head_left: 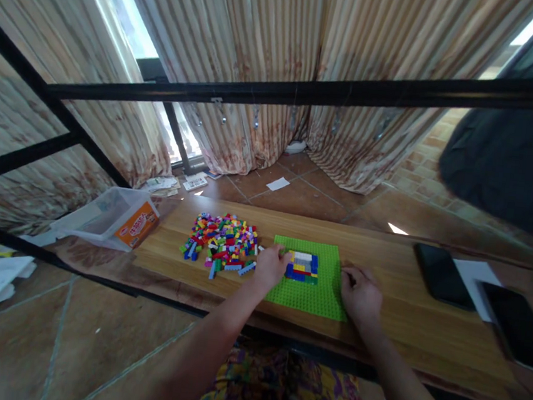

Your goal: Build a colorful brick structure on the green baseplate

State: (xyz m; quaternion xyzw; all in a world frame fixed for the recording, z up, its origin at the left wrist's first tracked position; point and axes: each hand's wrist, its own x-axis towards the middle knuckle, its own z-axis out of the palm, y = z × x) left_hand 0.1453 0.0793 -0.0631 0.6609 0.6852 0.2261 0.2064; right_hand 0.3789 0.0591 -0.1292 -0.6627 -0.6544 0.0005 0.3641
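A green studded baseplate (pixel 325 300) lies on the wooden board. Near its middle sits a flat block of toy bricks (pixel 303 268) in blue, white, yellow, red and green. My left hand (pixel 270 268) is over the plate's left edge, its fingers pinched together beside the block. Whatever is between those fingertips is too small to make out. By the plate's right edge, my right hand (pixel 361 295) rests with curled fingers and its fingertips close to the rim. I cannot see what, if anything, it holds. Left of my left hand spreads a pile of loose colourful bricks (pixel 227 240).
A clear plastic box (pixel 109 216) with an orange label stands at the board's (pixel 386 325) left end. To the right lie a black phone (pixel 443 275), white paper (pixel 471 276) and another dark device (pixel 518 325). A black metal bar (pixel 277 93) crosses before the curtains.
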